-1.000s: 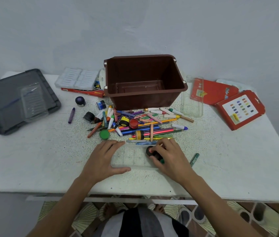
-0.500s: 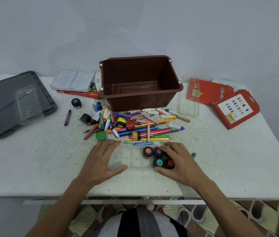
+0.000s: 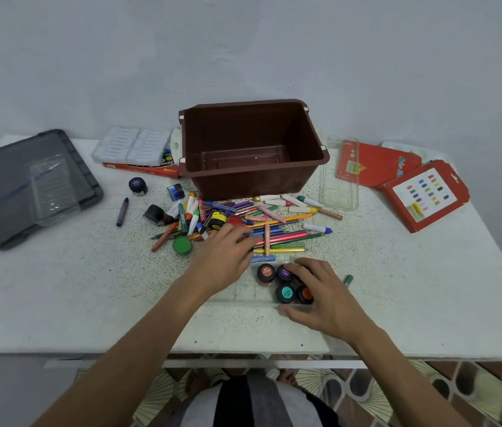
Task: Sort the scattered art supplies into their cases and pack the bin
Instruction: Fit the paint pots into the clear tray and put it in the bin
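Head view showed the counter [image 3: 58, 288] with the left hand [image 3: 225, 257] reaching over the near edge of the marker and crayon pile [image 3: 274, 229], its fingers [image 3: 248, 240] nearly straight and laid across the pens; no item was seen gripped in them. The right hand [image 3: 323, 291] lay spread over the right end of the clear tray [image 3: 243, 292], index tip on the purple pot [image 3: 283, 273] and thumb against the tray's near edge, with nothing closed in its grasp. Three further pots sat in that end of the tray: red-brown [image 3: 266, 272], teal [image 3: 285, 293] and orange [image 3: 305, 294]. The brown bin [image 3: 314, 167] stood upright beyond the pile. A green pot [image 3: 181, 245] lay at the pile's left edge. Red cases [image 3: 425, 195] lay at the right, well apart from the grey lid [image 3: 3, 186] at the left.
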